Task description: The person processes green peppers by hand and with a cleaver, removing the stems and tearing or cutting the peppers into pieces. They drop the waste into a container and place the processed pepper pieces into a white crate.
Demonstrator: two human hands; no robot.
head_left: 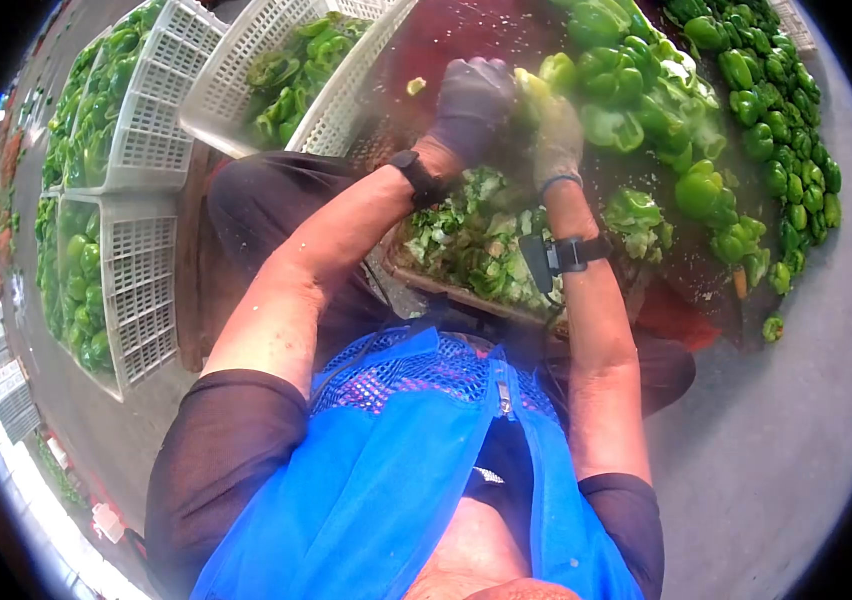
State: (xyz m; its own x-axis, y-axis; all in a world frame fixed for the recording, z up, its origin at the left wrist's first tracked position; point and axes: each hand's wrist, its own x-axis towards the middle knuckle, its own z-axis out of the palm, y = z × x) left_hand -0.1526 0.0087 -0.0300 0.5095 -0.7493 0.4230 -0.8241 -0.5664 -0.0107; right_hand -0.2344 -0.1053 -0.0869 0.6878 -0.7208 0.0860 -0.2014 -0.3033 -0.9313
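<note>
My left hand (474,105), in a dark purple glove, is closed in a fist over the reddish work surface; what it grips is hidden. Close beside it, my right hand (558,135) wears a pale glove, its fingers closed around a light green bell pepper (532,84) that lies between the two hands. Just right of that hand is a pile of green bell peppers (614,75), some whole and some cut. Below both hands, a bin of pepper trimmings (481,235) sits in front of my lap.
At upper left, a white plastic crate (346,105) holds cut green peppers. Stacked crates (141,290) of peppers stand farther left. Many whole peppers (781,140) lie along the right side. A leafy pepper scrap (636,220) rests near my right wrist.
</note>
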